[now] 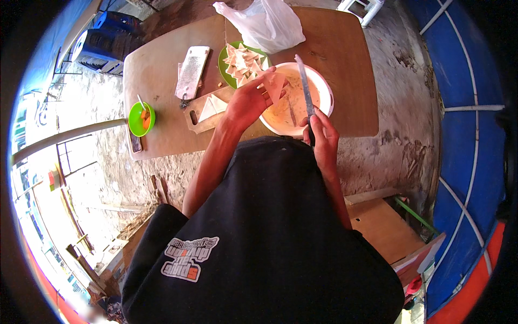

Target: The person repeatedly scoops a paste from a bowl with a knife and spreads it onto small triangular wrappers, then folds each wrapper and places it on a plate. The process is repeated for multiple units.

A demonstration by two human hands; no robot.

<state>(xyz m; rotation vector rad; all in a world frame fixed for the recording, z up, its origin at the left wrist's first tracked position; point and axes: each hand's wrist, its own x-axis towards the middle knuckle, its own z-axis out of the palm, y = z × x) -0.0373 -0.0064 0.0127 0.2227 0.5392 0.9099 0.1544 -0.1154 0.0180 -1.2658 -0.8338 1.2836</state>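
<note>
- Chairs (102,48), blue, stacked: upper left of the frame.
- Table (345,65), brown, rounded corners: across the upper half.
- Bowl (132,121), green, at the table's left end; in it, orange pieces (145,116) and a spoon (140,101), handle upward.
- Slab (192,73), pale rim, grey speckled face: upper left of centre, lying flat.
- Board (225,94), wooden, slotted handle at its left end; bears white folded triangles (213,107).
- Plate (222,62), green, upper centre, just beyond the board; heaped with pale triangles (245,63).
- Left hand (250,102), centre of the frame, palm turned up; holds one thin sheet between thumb and fingers.
- Sheet (274,86), pale, pointed at its lower end; over the basin's left part.
- Bag (264,27), white plastic, crumpled: top centre, behind the plate.
- Basin (326,89), white, right of centre; contains an orange-brown mixture (280,110).
- Knife (307,89), upright in the frame, tip toward the top, blade smeared, crossing the basin's right side.
- Right hand (322,132), below the basin's right edge; fingers closed around the knife's dark handle.
- Tarp (458,65), blue: right edge.
</note>
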